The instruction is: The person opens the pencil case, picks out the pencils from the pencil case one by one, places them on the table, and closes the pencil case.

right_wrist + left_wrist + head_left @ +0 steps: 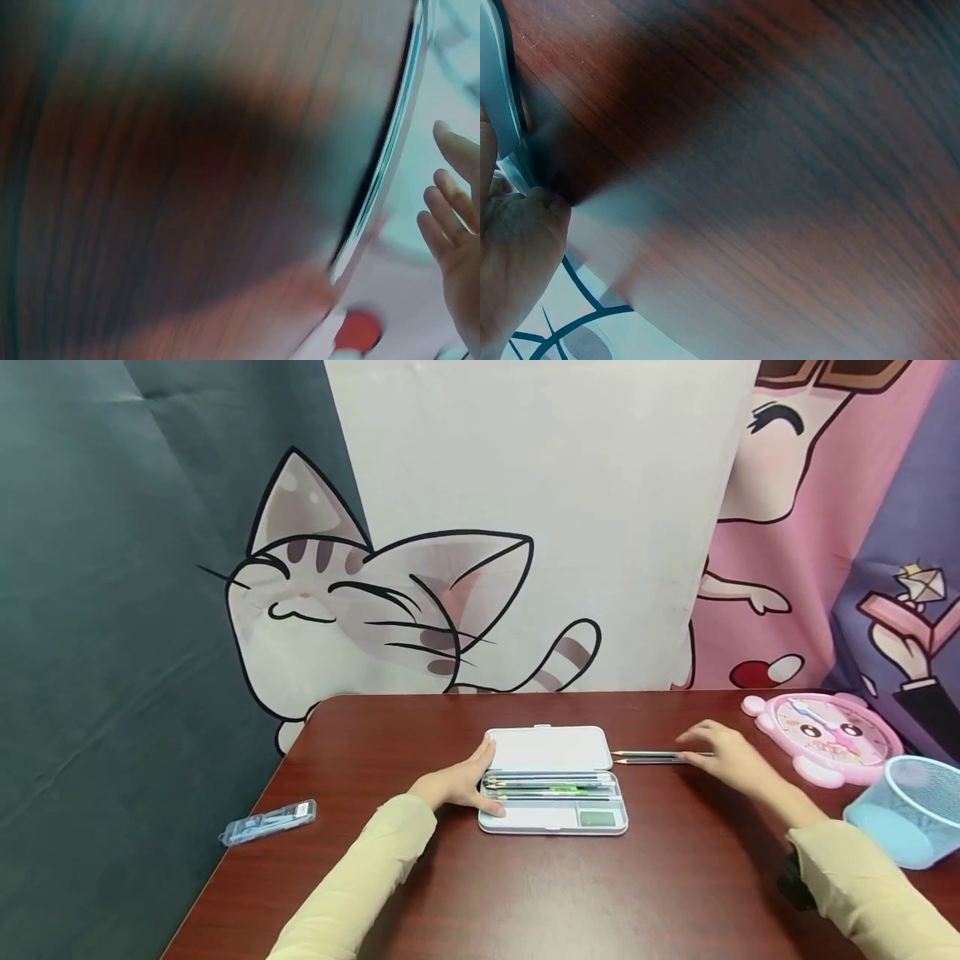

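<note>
A pale pencil case lies with its lid folded back, several pencils and a green-grey eraser inside. At its left end my left hand is spread, thumb on the front compartment and fingers against the lid's edge. In the left wrist view that hand meets the edge of the case. To the right, two loose pencils point toward the case. Over their far ends hovers my right hand. The right wrist view shows this hand with loosely extended fingers, holding nothing.
On the brown table, a light blue packet lies near the left edge. A pink animal-shaped clock and a blue mesh basket stand at the right. A cartoon curtain hangs behind the table.
</note>
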The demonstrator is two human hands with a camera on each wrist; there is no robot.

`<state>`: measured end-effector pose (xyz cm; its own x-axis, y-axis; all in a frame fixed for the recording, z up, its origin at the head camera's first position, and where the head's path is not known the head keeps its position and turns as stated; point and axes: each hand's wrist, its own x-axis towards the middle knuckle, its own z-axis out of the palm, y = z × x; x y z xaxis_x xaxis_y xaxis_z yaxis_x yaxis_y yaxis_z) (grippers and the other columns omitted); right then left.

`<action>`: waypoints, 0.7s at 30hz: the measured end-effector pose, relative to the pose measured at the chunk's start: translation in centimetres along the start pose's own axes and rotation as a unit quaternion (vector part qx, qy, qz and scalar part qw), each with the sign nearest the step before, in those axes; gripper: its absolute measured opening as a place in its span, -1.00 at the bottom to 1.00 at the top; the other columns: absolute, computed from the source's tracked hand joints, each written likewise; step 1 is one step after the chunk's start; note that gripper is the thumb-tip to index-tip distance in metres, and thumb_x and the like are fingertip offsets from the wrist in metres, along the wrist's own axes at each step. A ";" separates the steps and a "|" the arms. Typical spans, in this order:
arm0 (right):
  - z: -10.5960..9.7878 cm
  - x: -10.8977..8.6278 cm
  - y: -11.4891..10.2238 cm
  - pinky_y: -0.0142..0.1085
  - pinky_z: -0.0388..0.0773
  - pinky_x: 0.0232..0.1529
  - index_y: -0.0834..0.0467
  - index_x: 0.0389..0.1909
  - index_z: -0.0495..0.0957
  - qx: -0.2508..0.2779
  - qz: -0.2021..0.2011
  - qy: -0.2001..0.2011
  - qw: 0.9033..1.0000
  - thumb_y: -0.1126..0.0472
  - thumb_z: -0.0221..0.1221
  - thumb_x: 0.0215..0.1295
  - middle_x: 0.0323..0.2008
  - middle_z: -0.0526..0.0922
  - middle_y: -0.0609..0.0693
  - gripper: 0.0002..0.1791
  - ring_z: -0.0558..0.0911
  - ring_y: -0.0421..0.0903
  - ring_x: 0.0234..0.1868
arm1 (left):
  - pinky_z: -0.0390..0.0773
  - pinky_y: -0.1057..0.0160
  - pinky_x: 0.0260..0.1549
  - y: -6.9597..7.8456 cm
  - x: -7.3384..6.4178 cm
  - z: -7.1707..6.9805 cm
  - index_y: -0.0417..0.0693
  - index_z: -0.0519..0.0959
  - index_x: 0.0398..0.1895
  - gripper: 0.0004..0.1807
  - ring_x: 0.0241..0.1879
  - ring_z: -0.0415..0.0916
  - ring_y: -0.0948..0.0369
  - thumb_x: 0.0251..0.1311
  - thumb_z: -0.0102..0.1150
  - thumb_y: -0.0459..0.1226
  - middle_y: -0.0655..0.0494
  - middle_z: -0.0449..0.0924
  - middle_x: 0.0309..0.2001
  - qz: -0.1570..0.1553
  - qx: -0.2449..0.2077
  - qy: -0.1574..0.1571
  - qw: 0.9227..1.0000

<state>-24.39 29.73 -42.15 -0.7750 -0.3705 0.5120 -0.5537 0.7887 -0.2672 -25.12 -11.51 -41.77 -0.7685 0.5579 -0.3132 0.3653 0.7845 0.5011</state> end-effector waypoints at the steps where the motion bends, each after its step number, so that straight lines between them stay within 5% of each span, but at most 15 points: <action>1: 0.5 0.3 -1.0 -0.30 0.43 -0.26 0.20 -0.39 0.65 0.016 -0.003 -0.009 1.000 0.31 0.38 -0.15 -0.40 0.61 0.03 -0.79 0.56 -0.03 -0.32 | -0.07 0.12 0.37 0.0 0.0 0.0 -0.24 -0.35 0.41 0.26 0.44 -0.43 0.08 -0.10 0.36 0.01 -0.14 -0.52 0.44 -0.001 0.000 0.000 1.000; 7: 3.0 1.8 -7.3 -0.35 0.49 -0.36 0.09 -0.40 0.65 0.107 -0.052 -0.093 0.989 0.22 0.33 -0.01 -0.40 0.58 -0.13 -0.88 0.53 -0.22 -0.40 | -0.09 0.14 0.38 -0.1 0.1 0.1 -0.22 -0.36 0.42 0.26 0.45 -0.44 0.11 -0.09 0.35 0.02 -0.10 -0.53 0.45 -0.002 0.003 -0.002 1.000; 10: 3.7 2.0 -9.4 -0.42 0.44 -0.42 0.03 -0.42 0.64 0.092 -0.065 -0.138 0.984 0.15 0.31 0.02 -0.41 0.55 -0.17 -0.91 0.49 -0.27 -0.45 | -0.09 0.15 0.38 0.0 0.3 0.1 -0.22 -0.36 0.42 0.25 0.45 -0.43 0.12 -0.09 0.35 0.01 -0.10 -0.53 0.45 0.000 0.004 -0.001 1.000; 14: 4.2 1.9 -10.6 -0.40 0.45 -0.42 0.04 -0.42 0.62 0.040 -0.079 -0.173 0.981 0.14 0.30 0.02 -0.42 0.57 -0.16 -0.90 0.52 -0.27 -0.44 | -0.08 0.16 0.37 0.1 0.3 0.1 -0.21 -0.36 0.42 0.25 0.45 -0.42 0.12 -0.08 0.34 0.01 -0.09 -0.53 0.45 -0.002 0.004 -0.001 1.000; 21: 4.1 2.0 -10.9 -0.38 0.46 -0.42 0.07 -0.46 0.60 0.030 -0.101 -0.159 0.982 0.24 0.28 0.04 -0.48 0.56 -0.18 -0.95 0.52 -0.30 -0.45 | -0.08 0.14 0.37 -0.1 0.2 0.1 -0.24 -0.38 0.41 0.26 0.45 -0.41 0.10 -0.08 0.35 0.00 -0.12 -0.54 0.44 -0.003 -0.003 -0.002 1.000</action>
<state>-21.17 18.32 -41.56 -0.6979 -0.6589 0.2805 -0.7157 0.6564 -0.2387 -25.31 -11.43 -41.94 -0.7693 0.5535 -0.3191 0.3571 0.7867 0.5035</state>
